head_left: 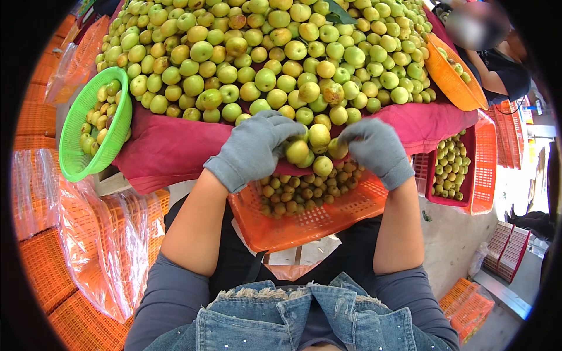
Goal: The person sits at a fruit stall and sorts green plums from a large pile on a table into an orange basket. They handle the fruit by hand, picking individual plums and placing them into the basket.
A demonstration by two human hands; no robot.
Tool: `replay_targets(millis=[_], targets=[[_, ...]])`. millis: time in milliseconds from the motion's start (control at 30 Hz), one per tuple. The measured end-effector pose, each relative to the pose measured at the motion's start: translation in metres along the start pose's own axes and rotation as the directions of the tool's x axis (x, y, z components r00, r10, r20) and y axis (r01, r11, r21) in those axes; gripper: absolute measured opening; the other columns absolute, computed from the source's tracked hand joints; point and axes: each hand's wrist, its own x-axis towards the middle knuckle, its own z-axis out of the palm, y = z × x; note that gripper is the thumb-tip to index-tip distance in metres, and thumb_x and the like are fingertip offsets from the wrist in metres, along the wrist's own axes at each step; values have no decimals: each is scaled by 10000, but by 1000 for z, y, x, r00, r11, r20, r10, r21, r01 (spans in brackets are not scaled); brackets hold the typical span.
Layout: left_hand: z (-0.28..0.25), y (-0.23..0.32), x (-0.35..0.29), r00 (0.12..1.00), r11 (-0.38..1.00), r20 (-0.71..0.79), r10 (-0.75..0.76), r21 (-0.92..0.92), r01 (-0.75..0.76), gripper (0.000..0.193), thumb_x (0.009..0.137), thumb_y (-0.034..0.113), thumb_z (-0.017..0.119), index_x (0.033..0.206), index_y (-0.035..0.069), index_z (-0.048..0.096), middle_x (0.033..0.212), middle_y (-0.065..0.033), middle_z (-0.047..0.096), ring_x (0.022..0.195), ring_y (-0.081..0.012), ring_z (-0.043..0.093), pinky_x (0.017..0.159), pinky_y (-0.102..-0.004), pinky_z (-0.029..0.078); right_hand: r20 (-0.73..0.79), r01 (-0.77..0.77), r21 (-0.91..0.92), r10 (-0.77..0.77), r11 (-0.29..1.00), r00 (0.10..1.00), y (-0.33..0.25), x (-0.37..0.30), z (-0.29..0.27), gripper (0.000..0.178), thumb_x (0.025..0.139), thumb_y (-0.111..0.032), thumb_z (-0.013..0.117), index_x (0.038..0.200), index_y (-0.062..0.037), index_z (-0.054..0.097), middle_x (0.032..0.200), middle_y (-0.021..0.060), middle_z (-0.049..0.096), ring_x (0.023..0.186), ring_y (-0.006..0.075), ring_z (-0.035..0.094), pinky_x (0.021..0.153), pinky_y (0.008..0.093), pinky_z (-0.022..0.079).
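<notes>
My left hand (253,147), in a grey glove, curls its fingers around a round green-yellow fruit (297,151) at the near edge of a big heap. The fruits look like jujubes or small plums. My right hand (377,147), gloved alike and slightly blurred, has its bent fingertips against a yellower fruit (337,149). Between the hands sit a few loose fruits, among them a yellow-green one (319,136) and a lower one (322,166) at the cloth's edge. Right below, an orange plastic crate (304,229) holds many similar fruits.
The fruit heap (263,52) lies on a dark red cloth (175,143). A green basket (67,152) with fruit stands left, an orange basket (468,96) right. A red-lined crate (483,169) holds fruit at right. Plastic-wrapped orange crates (88,234) are stacked left. Another person (509,76) is at far right.
</notes>
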Motion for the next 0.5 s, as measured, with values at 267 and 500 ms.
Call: replay_targets(millis=[267,500], targets=[[-2,-15,15,836,783,-244,-492,295,547,314,882,166,592,1169,44,627,962,-144,677,922,-328,659,809,-448,538,-358,199,-159,-245,967,901,-2,43,37,355,784,-55,572,1115,-163,640,1116,129,649,995,361,623,770,453,539],[-10,5,14,819,783,7,-574,298,546,535,830,400,662,1282,139,546,1145,-178,571,1039,-383,591,840,-470,520,148,156,-21,-151,988,977,-18,22,3,326,717,-102,614,1033,-106,693,1000,157,688,943,358,647,818,433,529]])
